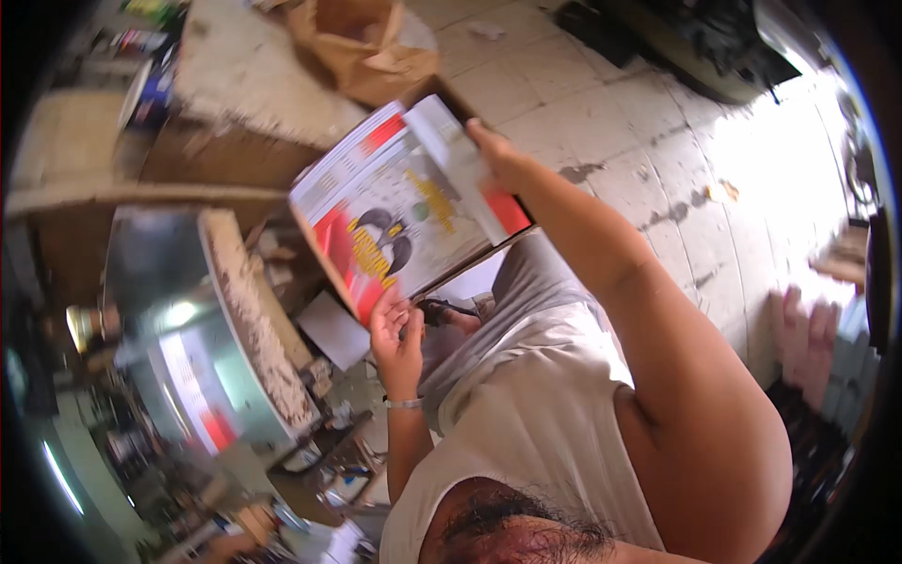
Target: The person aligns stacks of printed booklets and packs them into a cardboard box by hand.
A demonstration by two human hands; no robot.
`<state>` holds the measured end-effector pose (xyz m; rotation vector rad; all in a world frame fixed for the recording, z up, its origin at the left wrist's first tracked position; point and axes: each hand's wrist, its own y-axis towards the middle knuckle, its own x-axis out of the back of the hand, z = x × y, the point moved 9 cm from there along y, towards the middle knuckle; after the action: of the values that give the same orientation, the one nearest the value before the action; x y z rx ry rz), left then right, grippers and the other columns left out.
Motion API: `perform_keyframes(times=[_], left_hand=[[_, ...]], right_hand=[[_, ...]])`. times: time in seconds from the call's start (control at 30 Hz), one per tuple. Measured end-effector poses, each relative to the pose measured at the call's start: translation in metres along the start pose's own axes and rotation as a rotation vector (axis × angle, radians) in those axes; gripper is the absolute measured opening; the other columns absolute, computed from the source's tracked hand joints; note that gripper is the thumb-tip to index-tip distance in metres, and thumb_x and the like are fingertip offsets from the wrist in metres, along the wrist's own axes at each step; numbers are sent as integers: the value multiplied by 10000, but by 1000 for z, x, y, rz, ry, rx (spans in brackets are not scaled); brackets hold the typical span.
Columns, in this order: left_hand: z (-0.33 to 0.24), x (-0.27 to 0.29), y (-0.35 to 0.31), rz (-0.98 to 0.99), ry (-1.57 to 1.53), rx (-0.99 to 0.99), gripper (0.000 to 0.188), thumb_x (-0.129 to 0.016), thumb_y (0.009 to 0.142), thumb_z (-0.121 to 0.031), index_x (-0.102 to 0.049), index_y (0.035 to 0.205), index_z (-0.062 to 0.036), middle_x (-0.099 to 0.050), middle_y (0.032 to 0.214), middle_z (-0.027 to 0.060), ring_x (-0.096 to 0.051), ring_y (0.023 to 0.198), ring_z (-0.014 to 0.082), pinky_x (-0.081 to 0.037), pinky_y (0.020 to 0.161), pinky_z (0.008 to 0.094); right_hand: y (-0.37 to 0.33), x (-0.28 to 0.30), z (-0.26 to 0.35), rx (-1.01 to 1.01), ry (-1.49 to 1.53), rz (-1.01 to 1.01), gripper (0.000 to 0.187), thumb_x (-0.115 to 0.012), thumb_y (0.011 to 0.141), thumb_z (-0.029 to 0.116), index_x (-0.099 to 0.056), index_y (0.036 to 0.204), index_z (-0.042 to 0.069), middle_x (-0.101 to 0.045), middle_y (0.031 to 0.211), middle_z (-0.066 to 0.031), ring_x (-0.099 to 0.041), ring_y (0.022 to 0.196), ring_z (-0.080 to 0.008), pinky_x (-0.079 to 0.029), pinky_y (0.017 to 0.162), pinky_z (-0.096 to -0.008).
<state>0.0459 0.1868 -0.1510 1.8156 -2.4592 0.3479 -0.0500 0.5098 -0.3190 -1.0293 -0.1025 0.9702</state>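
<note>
Worn pale worktop (254, 70), at the upper left, chipped along its near edge, with an open brown paper bag (399, 73) apparently resting, through the blur, on its right-hand end. To the right, light floor tiles (601, 122) bearing dark streaky stains (674, 209), with a small yellowish scrap (723, 192) lying beside them.

Paper bag (406, 64) beyond box (411, 202), table (249, 70) at left

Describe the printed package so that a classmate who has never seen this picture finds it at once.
Start at the pale sleeveless shirt and look up. The rectangular printed package is between the left hand, at its lower corner, and the right hand, at its right edge. Bold yellow lettering and a dark motif set it apart from the plain brown paper bag above it.
</note>
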Motion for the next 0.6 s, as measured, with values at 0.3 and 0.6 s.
perform_keyframes(times=[0.3, 0.6], left_hand=[[24, 45, -27, -215, -24, -58, 497, -772, 922, -118, -571, 1367, -22, -629, 1248, 97, -629, 1130, 186, -505, 1019, 346], [29, 139, 18, -678, 329, -292, 654, -815, 864, -245, -528, 1419, -49, -565, 1367, 194, -530, 1295, 357, -419, 1097, 438]], right_hand=[[46, 20, 35, -26, -155, 201, 481, -456, 1012, 513, -725, 1103, 124, -724, 980, -99, -700, 886, -294, -584, 845, -537], [62, 32, 26, 5, -194, 100, 597, -462, 997, 644, -737, 1136, 134, -745, 993, -96, -697, 818, -275, -592, 774, -491]])
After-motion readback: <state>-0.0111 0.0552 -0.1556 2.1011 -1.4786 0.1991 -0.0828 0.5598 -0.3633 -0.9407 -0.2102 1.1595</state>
